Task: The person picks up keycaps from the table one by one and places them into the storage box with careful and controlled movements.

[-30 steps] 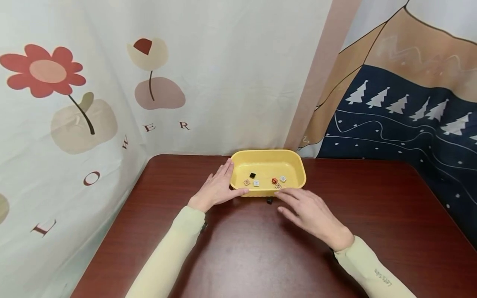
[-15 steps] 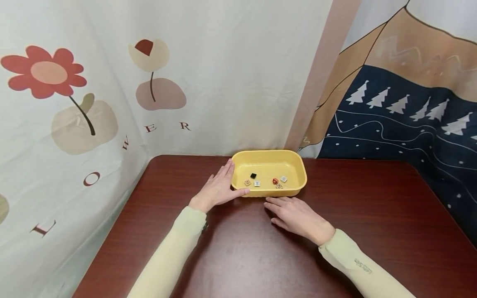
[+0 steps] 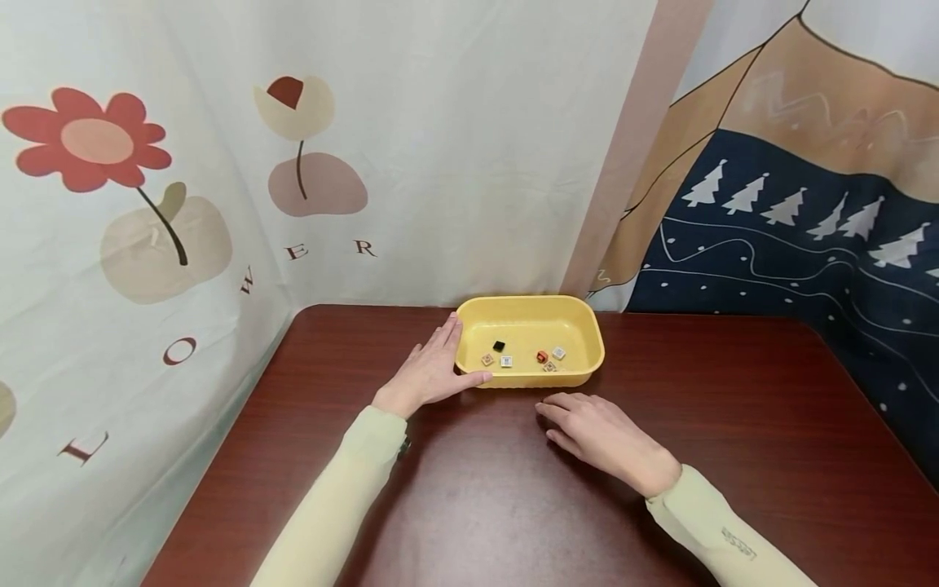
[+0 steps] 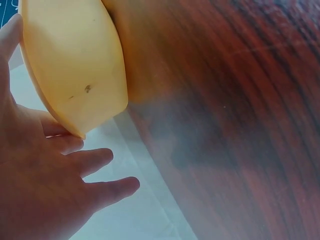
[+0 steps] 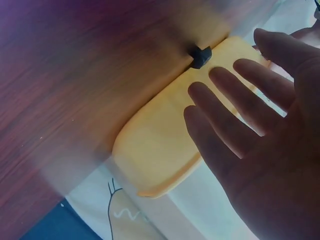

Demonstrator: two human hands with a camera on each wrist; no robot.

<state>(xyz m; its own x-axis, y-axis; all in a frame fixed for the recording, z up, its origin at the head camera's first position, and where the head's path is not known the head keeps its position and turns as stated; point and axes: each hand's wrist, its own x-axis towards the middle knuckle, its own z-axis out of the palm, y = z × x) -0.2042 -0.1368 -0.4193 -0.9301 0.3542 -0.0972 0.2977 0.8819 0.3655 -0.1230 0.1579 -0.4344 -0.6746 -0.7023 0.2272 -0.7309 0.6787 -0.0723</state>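
A yellow plastic basin stands at the back of the table. My left hand rests at its left front corner: the fingers lie along the side wall and the thumb touches the front rim. In front of the basin is my right hand, holding nothing, its fingers extended in the right wrist view. Just beyond those fingertips a small black block sits on the table by the basin's front wall; the head view does not show it. Inside the basin lie a black cube, a red-orange piece and several white and tan cubes.
The dark reddish wooden table extends to both sides and toward me. Behind the basin hangs a pale curtain with flower prints. A navy and tan printed cloth hangs at the right.
My right hand dropped from the basin's front rim to the table and moved left, then back a little right. The black block in front is no longer visible in the head view. My left hand stays put.
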